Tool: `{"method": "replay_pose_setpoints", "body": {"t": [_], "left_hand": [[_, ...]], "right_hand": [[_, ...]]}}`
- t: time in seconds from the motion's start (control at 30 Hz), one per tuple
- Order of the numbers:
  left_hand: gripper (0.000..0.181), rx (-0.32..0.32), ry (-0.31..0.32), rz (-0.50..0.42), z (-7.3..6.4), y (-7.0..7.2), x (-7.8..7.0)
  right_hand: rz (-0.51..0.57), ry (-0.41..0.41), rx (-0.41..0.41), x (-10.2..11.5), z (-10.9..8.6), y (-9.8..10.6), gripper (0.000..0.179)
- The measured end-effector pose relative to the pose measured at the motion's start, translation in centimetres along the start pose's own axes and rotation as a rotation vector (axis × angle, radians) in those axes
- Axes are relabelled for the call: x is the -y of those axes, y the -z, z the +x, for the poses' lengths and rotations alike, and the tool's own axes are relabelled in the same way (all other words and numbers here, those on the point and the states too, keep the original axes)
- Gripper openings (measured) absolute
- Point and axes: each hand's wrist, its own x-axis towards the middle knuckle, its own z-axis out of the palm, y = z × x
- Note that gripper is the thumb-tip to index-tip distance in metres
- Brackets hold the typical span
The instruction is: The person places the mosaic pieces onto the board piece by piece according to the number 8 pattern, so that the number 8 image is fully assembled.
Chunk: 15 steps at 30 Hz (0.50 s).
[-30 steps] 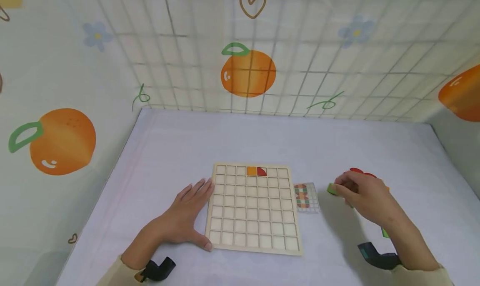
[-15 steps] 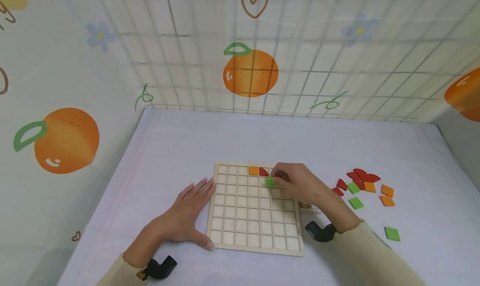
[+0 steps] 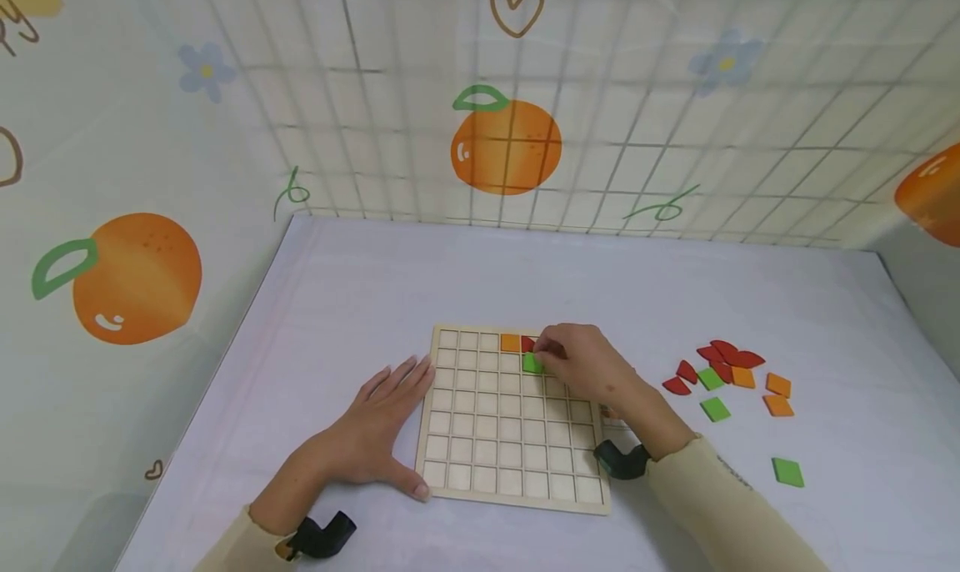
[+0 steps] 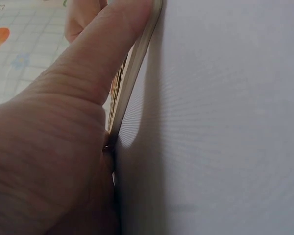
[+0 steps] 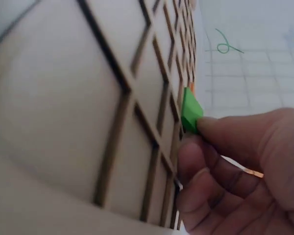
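A wooden grid board point(image 3: 480, 451) lies on the table, with an orange square tile point(image 3: 511, 343) and a red quarter-round tile point(image 3: 527, 344) in its top row. Just below the red one, my right hand point(image 3: 588, 363) pinches a green square tile point(image 3: 532, 363) between thumb and fingers. In the right wrist view the green tile point(image 5: 190, 111) stands slightly tilted against the grid. My left hand point(image 3: 371, 439) lies spread along the board's left side, fingertips and thumb touching its edge. The left wrist view has that thumb point(image 4: 88, 63) against the board's rim.
To the right lie loose red tiles point(image 3: 723, 353), orange tiles point(image 3: 778, 395) and green tiles point(image 3: 715, 408). Another green tile point(image 3: 787, 472) sits nearer the front. A pattern card point(image 3: 613, 417) beside the board is mostly covered by the right forearm. A printed cloth wall point(image 3: 390, 138) rises behind.
From the loose tiles, my right hand has carried the green tile left to the board and lowered it to a second-row cell. My left hand has stayed at the board's edge.
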Motion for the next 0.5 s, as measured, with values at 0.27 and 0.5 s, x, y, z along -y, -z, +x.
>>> {"method": "replay_pose_setpoints", "body": {"t": [0.27,0.5], "left_hand": [[0.151,0.007,0.012,0.001,0.0,-0.1,0.0],[0.151,0.019,0.013,0.007,0.0,0.0,0.0]], "right_hand": [[-0.049,-0.023,-0.016,1.1,-0.3,-0.5,0.004],[-0.065,-0.037,-0.076,1.8,-3.2,0.8,0.006]]}}
